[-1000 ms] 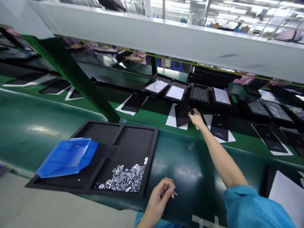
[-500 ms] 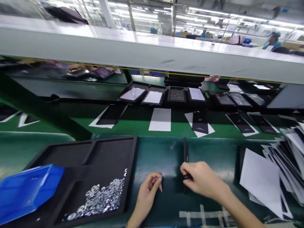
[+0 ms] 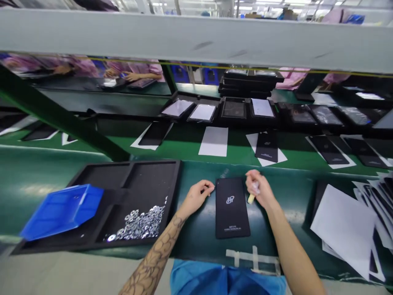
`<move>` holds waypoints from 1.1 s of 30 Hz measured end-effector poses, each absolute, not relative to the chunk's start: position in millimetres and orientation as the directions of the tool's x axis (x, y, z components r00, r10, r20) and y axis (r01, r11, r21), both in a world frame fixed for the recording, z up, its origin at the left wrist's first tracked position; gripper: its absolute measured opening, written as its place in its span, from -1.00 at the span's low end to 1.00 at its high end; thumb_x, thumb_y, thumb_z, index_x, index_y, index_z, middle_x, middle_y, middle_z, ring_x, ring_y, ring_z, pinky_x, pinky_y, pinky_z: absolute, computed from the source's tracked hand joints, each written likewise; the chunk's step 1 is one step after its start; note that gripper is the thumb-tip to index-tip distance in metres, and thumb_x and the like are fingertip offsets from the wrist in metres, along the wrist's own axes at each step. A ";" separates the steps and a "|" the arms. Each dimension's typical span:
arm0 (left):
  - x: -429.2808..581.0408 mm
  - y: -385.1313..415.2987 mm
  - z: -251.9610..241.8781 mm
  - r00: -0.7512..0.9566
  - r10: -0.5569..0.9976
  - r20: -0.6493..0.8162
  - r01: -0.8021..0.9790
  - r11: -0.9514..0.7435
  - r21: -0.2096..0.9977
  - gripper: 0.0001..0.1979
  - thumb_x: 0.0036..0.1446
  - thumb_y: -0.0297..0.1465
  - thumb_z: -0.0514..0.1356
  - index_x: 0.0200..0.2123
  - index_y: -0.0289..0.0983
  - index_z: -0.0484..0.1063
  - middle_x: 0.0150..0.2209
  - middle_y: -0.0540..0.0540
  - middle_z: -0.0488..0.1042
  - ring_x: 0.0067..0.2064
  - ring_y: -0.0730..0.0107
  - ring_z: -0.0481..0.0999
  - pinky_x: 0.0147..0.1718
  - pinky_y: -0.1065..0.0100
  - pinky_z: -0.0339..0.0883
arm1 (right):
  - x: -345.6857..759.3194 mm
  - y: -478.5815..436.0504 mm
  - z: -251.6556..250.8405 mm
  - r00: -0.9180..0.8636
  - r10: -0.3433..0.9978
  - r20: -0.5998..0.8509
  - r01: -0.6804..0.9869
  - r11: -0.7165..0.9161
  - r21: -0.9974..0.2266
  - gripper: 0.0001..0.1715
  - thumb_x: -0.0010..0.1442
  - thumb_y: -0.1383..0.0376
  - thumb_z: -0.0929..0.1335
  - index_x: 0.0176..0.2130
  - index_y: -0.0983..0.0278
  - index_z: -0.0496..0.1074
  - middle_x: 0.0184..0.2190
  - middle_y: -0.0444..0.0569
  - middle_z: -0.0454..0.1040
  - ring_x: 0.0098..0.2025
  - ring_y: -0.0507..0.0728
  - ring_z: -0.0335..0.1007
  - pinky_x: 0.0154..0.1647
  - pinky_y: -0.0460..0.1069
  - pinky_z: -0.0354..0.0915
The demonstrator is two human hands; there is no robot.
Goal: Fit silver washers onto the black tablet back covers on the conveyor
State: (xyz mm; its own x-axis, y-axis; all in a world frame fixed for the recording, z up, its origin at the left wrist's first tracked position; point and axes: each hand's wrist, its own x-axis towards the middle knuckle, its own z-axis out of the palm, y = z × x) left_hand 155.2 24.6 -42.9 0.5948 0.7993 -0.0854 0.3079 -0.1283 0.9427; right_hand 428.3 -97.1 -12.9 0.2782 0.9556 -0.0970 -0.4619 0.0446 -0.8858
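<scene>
A black tablet back cover (image 3: 232, 217) with a pale logo lies flat on the green bench in front of me, its printed face up. Just left of its upper edge is my left hand (image 3: 199, 196), thumb and fingertips pinched together; anything between them is too small to make out. My right hand (image 3: 259, 189) is closed beside the cover's upper right side. From its fingers sticks a small stick-like piece with a pale yellow end (image 3: 251, 199); the rest is hidden in the grip.
On the left, a black tray (image 3: 176, 184) holds many shiny metal washers (image 3: 144, 223) and a tilted blue bin (image 3: 63, 211). White sheets (image 3: 344, 229) and dark panels are piled on the right. Covers on paper line the green belt (image 3: 184, 143) behind; a white shelf (image 3: 196, 39) crosses above.
The cover, held on edge by my right hand before, now lies flat. Both hands have moved up beside it, and the yellow-ended piece shows in my right hand. The view has tilted down.
</scene>
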 end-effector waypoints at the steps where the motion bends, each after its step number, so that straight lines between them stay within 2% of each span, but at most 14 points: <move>1: 157.7 29.2 -41.8 0.600 0.795 -0.093 0.320 -0.132 0.938 -0.69 0.29 -0.13 0.33 -0.17 -0.28 0.57 -0.43 -0.01 0.52 -0.46 0.44 0.48 -0.40 0.42 0.35 | 443.2 -95.1 -18.9 0.336 0.936 -0.109 -0.618 0.131 -0.775 -0.70 0.33 0.12 0.49 -0.32 0.21 0.40 -0.60 -0.33 0.12 -0.65 -0.08 -0.12 -0.72 -0.19 -0.08; 3: 162.7 38.1 -39.5 0.615 0.780 -0.118 0.346 -0.133 0.929 -0.69 0.28 -0.14 0.34 -0.14 -0.28 0.56 -0.35 -0.04 0.56 -0.45 0.47 0.49 -0.38 0.42 0.37 | 464.6 -94.9 -29.3 0.393 0.909 -0.136 -0.775 0.248 -0.581 -0.63 0.30 0.19 0.52 -0.38 0.20 0.30 -0.58 -0.34 0.08 -0.65 -0.09 -0.14 -0.75 -0.23 -0.04; 6: 169.5 48.5 -34.1 0.641 0.749 -0.167 0.398 -0.139 0.907 -0.68 0.28 -0.13 0.34 -0.15 -0.29 0.53 -0.36 -0.02 0.54 -0.53 0.53 0.42 -0.49 0.45 0.31 | 475.0 -98.8 -37.3 0.385 0.906 -0.176 -0.830 0.256 -0.496 -0.63 0.29 0.24 0.51 -0.38 0.21 0.29 -0.57 -0.32 0.10 -0.65 -0.09 -0.09 -0.76 -0.23 0.04; 9: 176.6 56.2 -25.9 0.670 0.713 -0.209 0.450 -0.167 0.877 -0.68 0.30 -0.12 0.35 -0.18 -0.28 0.53 -0.48 0.04 0.46 -0.57 0.52 0.38 -0.58 0.48 0.23 | 470.9 -99.2 -36.4 0.361 0.913 -0.192 -0.835 0.224 -0.503 -0.64 0.27 0.23 0.53 -0.37 0.21 0.31 -0.56 -0.32 0.11 -0.65 -0.10 -0.08 -0.77 -0.23 0.05; 12: 184.1 63.9 -18.0 0.690 0.688 -0.224 0.486 -0.212 0.848 -0.69 0.30 -0.12 0.36 -0.18 -0.28 0.53 -0.47 0.04 0.46 -0.56 0.50 0.42 -0.59 0.48 0.29 | 465.6 -95.9 -34.0 0.357 0.913 -0.199 -0.824 0.208 -0.527 -0.63 0.24 0.20 0.55 -0.38 0.22 0.33 -0.57 -0.31 0.13 -0.65 -0.11 -0.07 -0.76 -0.23 0.03; 17: 193.1 77.1 -8.8 0.724 0.632 -0.275 0.548 -0.285 0.787 -0.68 0.30 -0.11 0.35 -0.22 -0.27 0.51 -0.25 -0.08 0.51 -0.47 0.50 0.53 -0.53 0.43 0.52 | 458.7 -91.2 -35.6 0.381 0.903 -0.199 -0.772 0.193 -0.605 -0.56 0.22 0.11 0.58 -0.39 0.22 0.33 -0.58 -0.29 0.19 -0.66 -0.11 -0.03 -0.75 -0.22 -0.02; 21: 199.5 90.2 -2.1 0.740 0.569 -0.359 0.613 -0.352 0.707 -0.66 0.29 -0.09 0.35 -0.24 -0.27 0.50 -0.14 -0.15 0.50 -0.29 0.36 0.61 -0.45 0.38 0.62 | 453.7 -90.3 -36.0 0.397 0.896 -0.197 -0.734 0.182 -0.654 -0.55 0.20 0.06 0.59 -0.40 0.23 0.37 -0.60 -0.27 0.21 -0.66 -0.11 -0.01 -0.74 -0.21 -0.03; 25: 212.7 114.2 5.1 0.742 0.483 -0.465 0.668 -0.465 0.581 -0.66 0.20 -0.11 0.41 -0.31 -0.26 0.48 -0.24 -0.11 0.52 -0.32 0.34 0.57 -0.47 0.40 0.48 | 450.6 -89.9 -34.0 0.415 0.889 -0.192 -0.712 0.186 -0.677 -0.54 0.19 0.05 0.59 -0.40 0.23 0.38 -0.60 -0.26 0.23 -0.65 -0.10 0.01 -0.73 -0.20 -0.03; 28: 233.7 136.0 9.3 0.747 0.409 -0.524 0.658 -0.566 0.497 -0.63 0.00 -0.17 0.54 -0.38 -0.24 0.47 -0.33 -0.04 0.51 -0.35 0.35 0.49 -0.43 0.40 0.30 | 449.1 -89.5 -32.6 0.423 0.885 -0.194 -0.701 0.185 -0.689 -0.56 0.18 0.06 0.60 -0.40 0.23 0.40 -0.61 -0.27 0.22 -0.66 -0.10 0.00 -0.73 -0.19 -0.03; 30: 253.6 146.7 9.4 0.776 0.344 -0.529 0.596 -0.674 0.437 -0.60 -0.13 -0.22 0.60 -0.41 -0.22 0.47 -0.33 -0.01 0.50 -0.28 0.30 0.48 -0.36 0.38 0.24 | 448.9 -91.1 -30.9 0.415 0.886 -0.207 -0.701 0.166 -0.694 -0.53 0.20 0.07 0.58 -0.44 0.22 0.35 -0.64 -0.29 0.15 -0.67 -0.10 -0.08 -0.73 -0.19 -0.07; 33: 284.7 154.3 3.4 0.828 0.206 -0.521 0.431 -0.830 0.355 -0.57 -0.22 -0.29 0.65 -0.42 -0.21 0.47 -0.27 -0.03 0.50 -0.18 0.21 0.47 -0.23 0.31 0.21 | 449.5 -97.6 -24.1 0.347 0.909 -0.229 -0.714 0.098 -0.693 -0.36 0.26 0.03 0.53 -0.55 0.19 0.15 -0.68 -0.32 -0.02 -0.68 -0.09 -0.24 -0.76 -0.18 -0.15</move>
